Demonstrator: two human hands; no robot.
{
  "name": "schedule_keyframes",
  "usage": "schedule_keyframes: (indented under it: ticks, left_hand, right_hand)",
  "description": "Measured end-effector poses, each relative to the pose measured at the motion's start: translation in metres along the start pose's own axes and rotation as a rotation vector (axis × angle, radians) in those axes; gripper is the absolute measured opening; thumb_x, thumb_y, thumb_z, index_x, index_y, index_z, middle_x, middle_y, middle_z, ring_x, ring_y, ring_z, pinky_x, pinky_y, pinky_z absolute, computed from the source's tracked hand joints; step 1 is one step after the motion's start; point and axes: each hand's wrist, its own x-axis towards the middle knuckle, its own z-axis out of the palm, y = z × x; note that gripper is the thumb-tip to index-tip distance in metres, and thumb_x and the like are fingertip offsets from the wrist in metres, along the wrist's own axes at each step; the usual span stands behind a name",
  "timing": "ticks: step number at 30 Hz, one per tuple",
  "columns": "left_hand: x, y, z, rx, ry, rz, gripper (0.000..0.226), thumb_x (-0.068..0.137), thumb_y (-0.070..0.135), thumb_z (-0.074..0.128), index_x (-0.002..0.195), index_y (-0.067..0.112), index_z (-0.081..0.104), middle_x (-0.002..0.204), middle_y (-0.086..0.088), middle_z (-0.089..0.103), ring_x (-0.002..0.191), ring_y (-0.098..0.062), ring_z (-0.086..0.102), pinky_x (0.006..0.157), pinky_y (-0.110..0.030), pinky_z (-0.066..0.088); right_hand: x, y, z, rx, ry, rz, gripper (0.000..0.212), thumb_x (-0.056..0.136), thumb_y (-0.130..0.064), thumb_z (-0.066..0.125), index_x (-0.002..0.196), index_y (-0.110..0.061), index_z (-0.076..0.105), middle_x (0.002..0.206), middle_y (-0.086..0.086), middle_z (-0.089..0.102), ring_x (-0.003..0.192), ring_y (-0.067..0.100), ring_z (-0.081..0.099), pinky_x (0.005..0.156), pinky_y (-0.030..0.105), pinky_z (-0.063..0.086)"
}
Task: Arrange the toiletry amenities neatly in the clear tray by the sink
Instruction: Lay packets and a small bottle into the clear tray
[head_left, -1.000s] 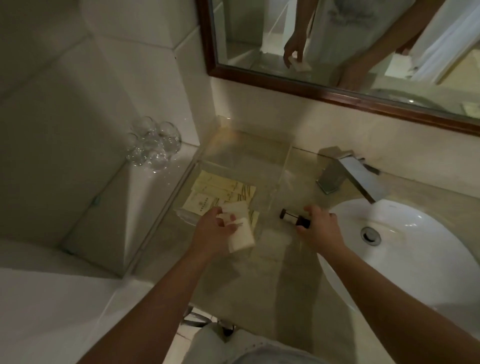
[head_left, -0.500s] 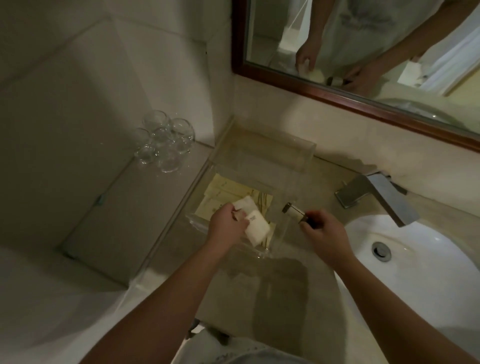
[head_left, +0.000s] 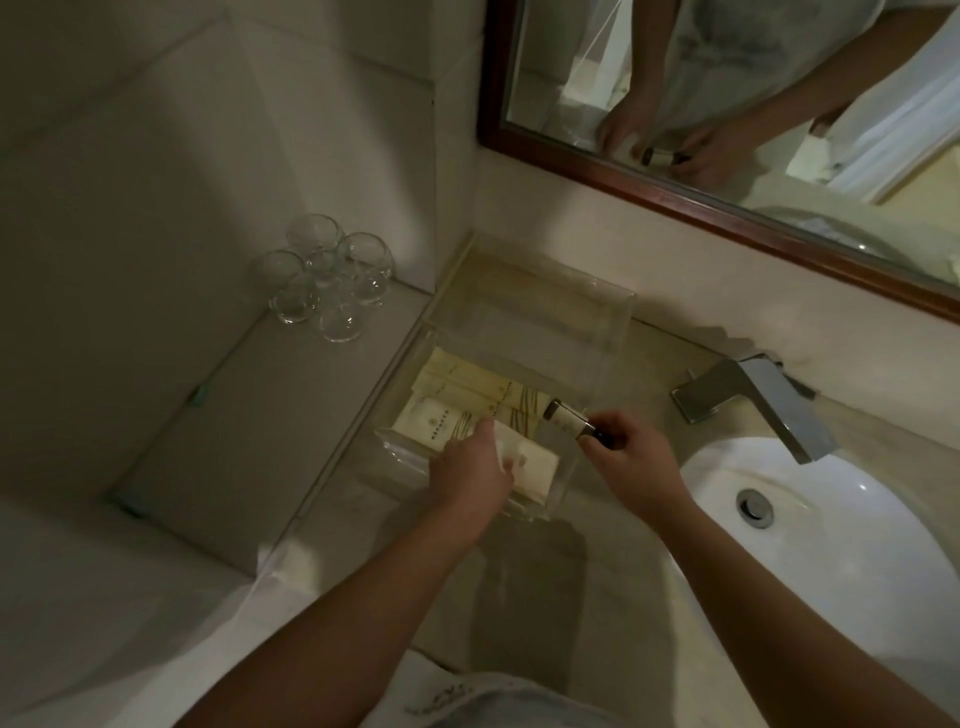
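Note:
A clear tray (head_left: 597, 312) stands on the counter left of the sink, against the wall. Several cream amenity packets (head_left: 467, 395) lie flat in its near half. My left hand (head_left: 470, 475) is inside the tray's near end, fingers resting on a white packet (head_left: 535, 470) that lies against the front right corner. My right hand (head_left: 631, 457) holds a small dark-capped bottle (head_left: 566, 418) by one end, tilted, its other end over the tray's right wall above the packets.
Several upturned clear glasses (head_left: 327, 280) sit on a ledge to the left. A chrome faucet (head_left: 758, 400) and white sink basin (head_left: 831, 525) are to the right. A wood-framed mirror (head_left: 675, 187) hangs above. The beige counter (head_left: 530, 582) runs in front of the tray.
My left hand carried the white packet from the counter into the tray and laid it down. My right hand moved the small bottle left, over the tray's right edge.

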Motion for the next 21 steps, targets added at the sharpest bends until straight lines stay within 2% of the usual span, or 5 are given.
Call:
schedule_keyframes:
  ticks: [4,9,12,14,21]
  left_hand:
    - [0.003,-0.007,0.001,0.012,0.008,0.028,0.061,0.086,0.034,0.063,0.139,0.024,0.035,0.121,-0.010,0.061,0.112,-0.030,0.053,0.091,-0.042,0.044]
    - [-0.006,-0.009,0.002,0.261,0.126,0.198,0.059,0.084,0.032,0.060,0.137,0.022,0.037,0.141,-0.011,0.038,0.128,-0.028,0.033,0.103,-0.041,0.034]
    - [-0.012,-0.007,0.009,0.386,-0.060,0.384,0.065,0.089,0.037,0.054,0.146,0.020,0.028,0.158,-0.011,0.016,0.146,-0.033,0.006,0.119,-0.049,0.009]
    - [-0.013,-0.011,0.014,0.495,-0.185,0.455,0.068,0.094,0.046,0.043,0.151,0.018,0.017,0.161,-0.010,0.004,0.148,-0.032,-0.007,0.119,-0.052,-0.004]
    - [-0.021,-0.030,0.027,0.788,-0.258,0.521,0.066,0.099,0.049,0.014,0.151,0.015,-0.009,0.160,-0.011,-0.016,0.146,-0.037,-0.015,0.115,-0.058,-0.006]
  right_hand:
    - [0.001,-0.002,0.003,-0.009,0.002,-0.017,0.017,0.089,-0.020,0.066,0.105,-0.023,0.066,0.084,-0.012,0.062,0.076,-0.003,0.056,0.061,0.013,0.037]
    - [0.006,-0.006,0.008,-0.035,-0.004,-0.006,0.019,0.089,-0.023,0.066,0.107,-0.021,0.067,0.088,-0.008,0.065,0.077,-0.004,0.057,0.061,0.012,0.038]
    - [0.012,-0.012,0.013,-0.040,-0.031,-0.002,0.019,0.089,-0.026,0.066,0.107,-0.024,0.066,0.091,-0.007,0.067,0.080,0.003,0.062,0.066,0.019,0.049]
    - [0.016,-0.019,0.019,-0.061,-0.048,-0.011,0.017,0.088,-0.026,0.065,0.105,-0.026,0.066,0.090,-0.008,0.068,0.080,0.007,0.065,0.069,0.027,0.055]
    - [0.044,-0.047,0.064,-0.117,-0.097,-0.013,0.012,0.082,-0.028,0.063,0.093,-0.028,0.068,0.082,-0.007,0.069,0.074,0.011,0.065,0.067,0.032,0.054]
